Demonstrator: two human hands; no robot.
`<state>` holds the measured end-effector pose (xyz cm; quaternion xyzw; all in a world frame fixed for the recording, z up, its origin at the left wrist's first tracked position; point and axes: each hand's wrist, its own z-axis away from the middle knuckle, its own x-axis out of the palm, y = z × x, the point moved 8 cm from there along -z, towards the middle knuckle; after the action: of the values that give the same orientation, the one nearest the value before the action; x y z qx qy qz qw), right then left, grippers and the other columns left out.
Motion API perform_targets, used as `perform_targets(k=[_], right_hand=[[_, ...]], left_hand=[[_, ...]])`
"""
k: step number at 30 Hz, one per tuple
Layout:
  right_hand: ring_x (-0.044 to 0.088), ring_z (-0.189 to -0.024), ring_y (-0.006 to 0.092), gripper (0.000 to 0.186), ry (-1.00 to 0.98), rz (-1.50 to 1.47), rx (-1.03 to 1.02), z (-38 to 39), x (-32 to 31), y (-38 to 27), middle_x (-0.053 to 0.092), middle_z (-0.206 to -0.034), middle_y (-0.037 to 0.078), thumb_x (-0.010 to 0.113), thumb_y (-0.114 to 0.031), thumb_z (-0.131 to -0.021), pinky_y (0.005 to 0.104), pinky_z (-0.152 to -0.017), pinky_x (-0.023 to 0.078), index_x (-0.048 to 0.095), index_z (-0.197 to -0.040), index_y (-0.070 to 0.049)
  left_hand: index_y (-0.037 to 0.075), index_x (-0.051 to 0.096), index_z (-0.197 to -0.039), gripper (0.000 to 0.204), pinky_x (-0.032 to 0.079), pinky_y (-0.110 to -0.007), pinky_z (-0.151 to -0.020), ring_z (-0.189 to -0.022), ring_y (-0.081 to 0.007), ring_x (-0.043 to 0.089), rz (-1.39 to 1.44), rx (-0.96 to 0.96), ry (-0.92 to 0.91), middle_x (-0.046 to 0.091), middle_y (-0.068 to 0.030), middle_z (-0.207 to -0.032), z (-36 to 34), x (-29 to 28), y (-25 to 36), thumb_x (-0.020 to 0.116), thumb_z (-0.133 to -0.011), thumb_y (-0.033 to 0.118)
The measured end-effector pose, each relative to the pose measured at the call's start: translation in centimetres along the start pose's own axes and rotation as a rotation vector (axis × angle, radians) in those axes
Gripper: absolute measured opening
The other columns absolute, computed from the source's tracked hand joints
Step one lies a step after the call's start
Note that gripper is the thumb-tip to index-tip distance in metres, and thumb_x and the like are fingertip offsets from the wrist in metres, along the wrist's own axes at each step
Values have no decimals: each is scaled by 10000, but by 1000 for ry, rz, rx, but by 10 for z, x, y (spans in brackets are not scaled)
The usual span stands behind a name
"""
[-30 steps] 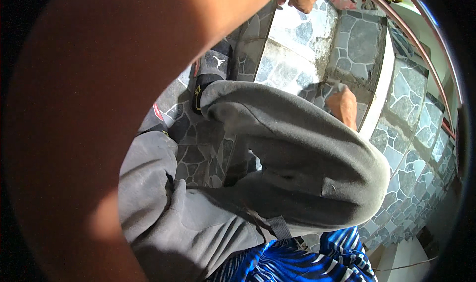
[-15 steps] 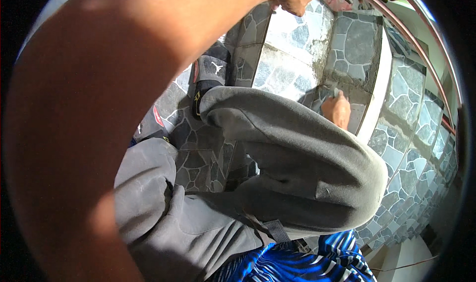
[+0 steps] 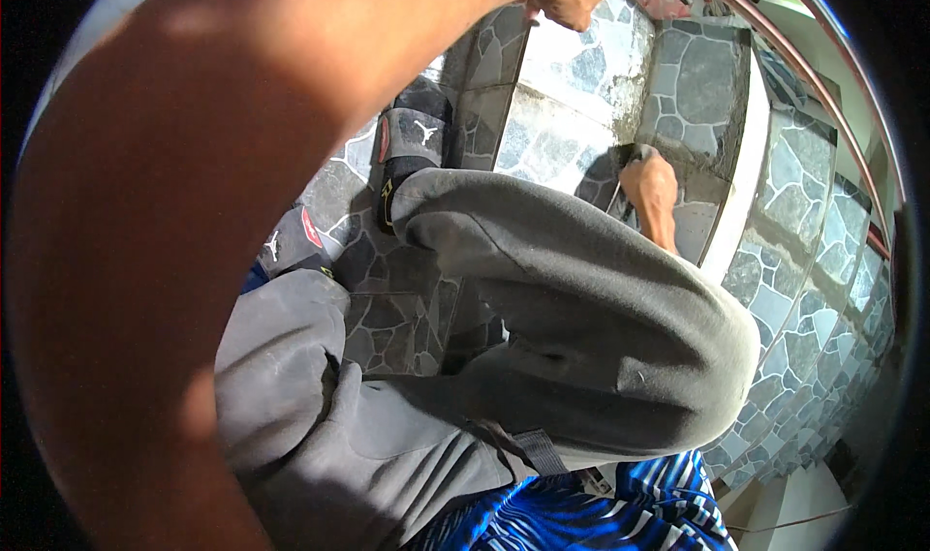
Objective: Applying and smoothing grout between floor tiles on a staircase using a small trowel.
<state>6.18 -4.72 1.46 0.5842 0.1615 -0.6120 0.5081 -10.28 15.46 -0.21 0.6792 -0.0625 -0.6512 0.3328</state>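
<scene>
My left arm reaches across the left side to the top, where my left hand [image 3: 573, 1] is closed at the tile step's upper end. Whatever lies inside its curled fingers is hidden. Beyond my raised knee, my right hand [image 3: 651, 185] is closed around a small greyish piece [image 3: 641, 152], too small to name. That hand is low over the stone-patterned step [image 3: 552, 135], near the rough, cement-smeared joint [image 3: 628, 115] where the step meets the riser [image 3: 693, 86].
My grey trousers [image 3: 581, 299] and dark slide sandals [image 3: 418, 130] fill the middle. A pale step edging [image 3: 741, 178] runs right of my right hand, with more tiled steps [image 3: 794, 164] past it. A curved metal rail [image 3: 828, 106] bends round the upper right.
My right hand has moved slightly up and left along the step, toward the joint, with the small greyish piece. My left hand has hardly moved.
</scene>
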Motion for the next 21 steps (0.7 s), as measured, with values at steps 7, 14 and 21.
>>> perform_targets(k=[7, 14, 21], right_hand=[[645, -995, 385, 335, -33, 59, 50, -8, 14, 2, 673, -1018, 241, 569, -200, -845, 436, -866, 509, 630, -1104, 3], [645, -982, 400, 380, 2, 52, 21, 3, 10, 16, 666, -1016, 264, 577, -211, -832, 433, -859, 510, 600, -1116, 40], [626, -1039, 402, 434, -35, 47, 90, 4, 11, 20, 654, -1061, 268, 586, -259, -849, 445, -897, 490, 571, -1183, 17]], left_hand=[[10, 719, -779, 235, 519, -415, -694, -802, -311, 672, -7, -63, -88, 695, -193, -835, 6, 4, -9, 542, -688, 133], [9, 703, -713, 190, 512, -407, -596, -722, -288, 672, 45, -11, -128, 691, -181, -773, -5, 13, -5, 549, -675, 115], [2, 698, -731, 185, 517, -398, -616, -743, -284, 674, 72, -44, -43, 690, -180, -785, 2, 3, 2, 551, -673, 99]])
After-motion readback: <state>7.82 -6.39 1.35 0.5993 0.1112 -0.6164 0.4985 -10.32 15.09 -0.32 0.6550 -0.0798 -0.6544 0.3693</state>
